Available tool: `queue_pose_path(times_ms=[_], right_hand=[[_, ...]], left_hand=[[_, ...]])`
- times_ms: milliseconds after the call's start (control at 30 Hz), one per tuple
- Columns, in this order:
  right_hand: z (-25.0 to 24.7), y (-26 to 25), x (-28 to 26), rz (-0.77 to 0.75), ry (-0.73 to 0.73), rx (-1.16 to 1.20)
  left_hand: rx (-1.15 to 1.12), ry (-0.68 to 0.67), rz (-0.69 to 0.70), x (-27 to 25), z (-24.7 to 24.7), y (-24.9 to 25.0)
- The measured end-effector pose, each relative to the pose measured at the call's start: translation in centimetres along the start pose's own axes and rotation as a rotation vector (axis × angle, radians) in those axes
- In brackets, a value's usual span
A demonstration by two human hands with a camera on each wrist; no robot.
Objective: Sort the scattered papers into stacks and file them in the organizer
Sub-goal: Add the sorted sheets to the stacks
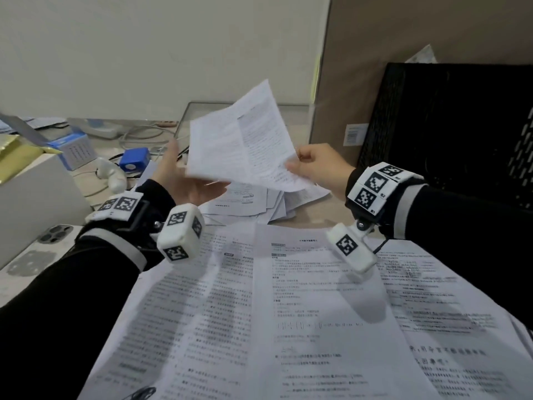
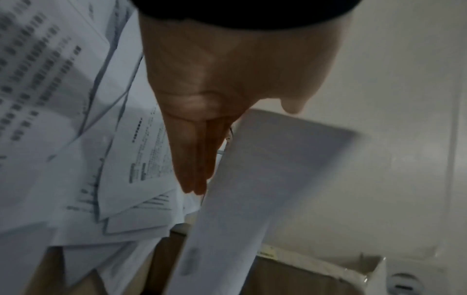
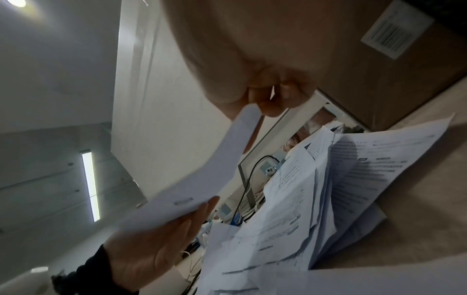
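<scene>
A printed sheet (image 1: 245,140) hangs tilted in the air above the desk. My right hand (image 1: 315,166) pinches its right lower corner between thumb and curled fingers (image 3: 272,103). My left hand (image 1: 184,180) lies flat, palm up, fingers straight, under the sheet's left lower edge (image 3: 177,201). In the left wrist view the straight fingers (image 2: 194,159) point beside the sheet (image 2: 265,169). A loose heap of papers (image 1: 259,203) lies beneath it. Large printed sheets (image 1: 288,313) spread over the near desk. The black mesh organizer (image 1: 450,134) stands at the right.
A brown cardboard box (image 1: 403,53) with a barcode label stands behind the organizer. At the left are a white box (image 1: 34,197), a phone (image 1: 54,232), a blue device (image 1: 134,160), a blue carton (image 1: 75,148) and cables (image 1: 138,134). A wall closes the back.
</scene>
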State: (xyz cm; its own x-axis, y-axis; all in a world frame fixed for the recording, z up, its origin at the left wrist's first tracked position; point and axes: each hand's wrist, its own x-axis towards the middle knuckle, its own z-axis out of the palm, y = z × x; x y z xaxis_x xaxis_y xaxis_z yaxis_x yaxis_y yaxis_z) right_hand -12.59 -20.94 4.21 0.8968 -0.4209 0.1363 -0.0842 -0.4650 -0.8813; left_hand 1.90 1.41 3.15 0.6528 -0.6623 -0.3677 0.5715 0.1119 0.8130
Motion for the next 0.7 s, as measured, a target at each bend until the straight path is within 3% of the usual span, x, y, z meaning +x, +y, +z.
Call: queue_pose_path(times_ms=[100,233,333,433,567,700], right_hand=[[0.6,-0.3,-0.1,-0.014,-0.063,-0.095],[1.9,-0.3,1.3,0.069,0.010,-0.114],[3.7,0.3,2.8,0.240,-0.084,-0.149],[6.1,1.2,3.9,0.409,-0.203,-0.206],[7.6,1.8,4.7,0.548,-0.208,-0.135],[8.4,1.5,5.3,0.515,-0.305,-0.371]], left_hand=[[0.201,0.092,-0.012,-0.7,-0.1,0.5],[0.824,0.480,0.068,0.3,-3.0,0.8],[0.929,0.666,0.069,0.2,-5.8,0.4],[0.933,0.703,0.012,0.1,-8.1,-0.8],[0.953,0.668,-0.043,0.7,-9.9,-2.7],[0.887,0.623,-0.053,2.7,-12.2,-4.3]])
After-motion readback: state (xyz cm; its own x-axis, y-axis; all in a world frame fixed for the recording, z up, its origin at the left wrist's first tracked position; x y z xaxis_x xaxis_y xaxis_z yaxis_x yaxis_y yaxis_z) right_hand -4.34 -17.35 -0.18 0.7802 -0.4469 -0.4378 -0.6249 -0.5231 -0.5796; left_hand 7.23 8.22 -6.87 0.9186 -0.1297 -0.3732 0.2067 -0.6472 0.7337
